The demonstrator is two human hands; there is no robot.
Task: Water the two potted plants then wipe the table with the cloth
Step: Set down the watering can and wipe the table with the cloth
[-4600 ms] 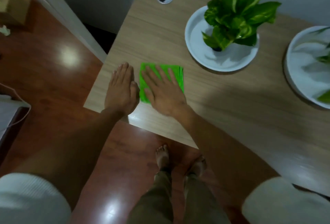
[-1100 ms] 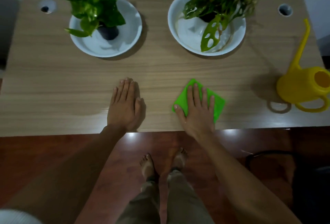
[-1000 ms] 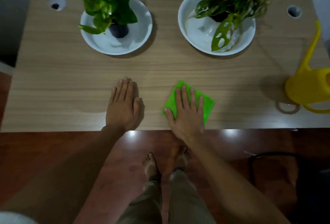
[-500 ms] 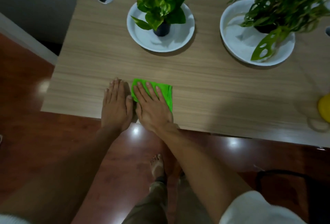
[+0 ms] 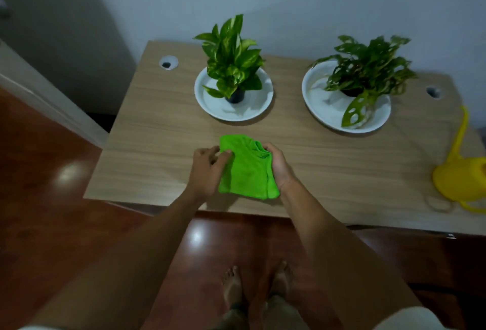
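Both hands, left hand (image 5: 206,171) and right hand (image 5: 278,169), grip the green cloth (image 5: 246,171) near the table's (image 5: 328,166) front edge; two potted plants (image 5: 232,66) (image 5: 365,71) stand behind; yellow watering can (image 5: 457,179) well right

Home: wooden desk (image 5: 157,145), houseplants (image 5: 231,58)
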